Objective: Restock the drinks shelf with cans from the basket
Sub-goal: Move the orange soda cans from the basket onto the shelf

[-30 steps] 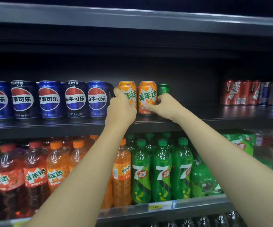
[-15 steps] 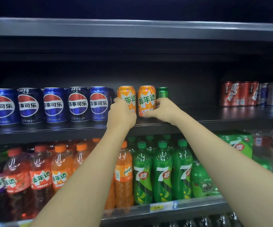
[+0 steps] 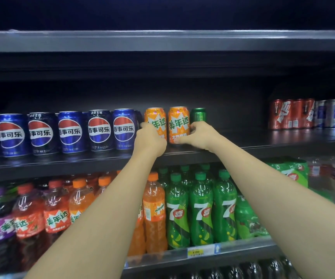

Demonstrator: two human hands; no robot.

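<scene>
On the drinks shelf (image 3: 243,140), the left hand (image 3: 149,140) wraps one orange Mirinda can (image 3: 155,121). The right hand (image 3: 197,136) grips its neighbour (image 3: 178,123) (both upright, beside the blue Pepsi cans (image 3: 100,130)).

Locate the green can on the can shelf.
Head view, centre: the green can stands set back, just right of the two orange cans, above the right hand.

Open shelf deck (image 3: 243,135) at 3 o'clock of green can (image 3: 198,115); red cans (image 3: 290,113) bound it. Blue cans (image 3: 94,130) block 9 o'clock.
</scene>
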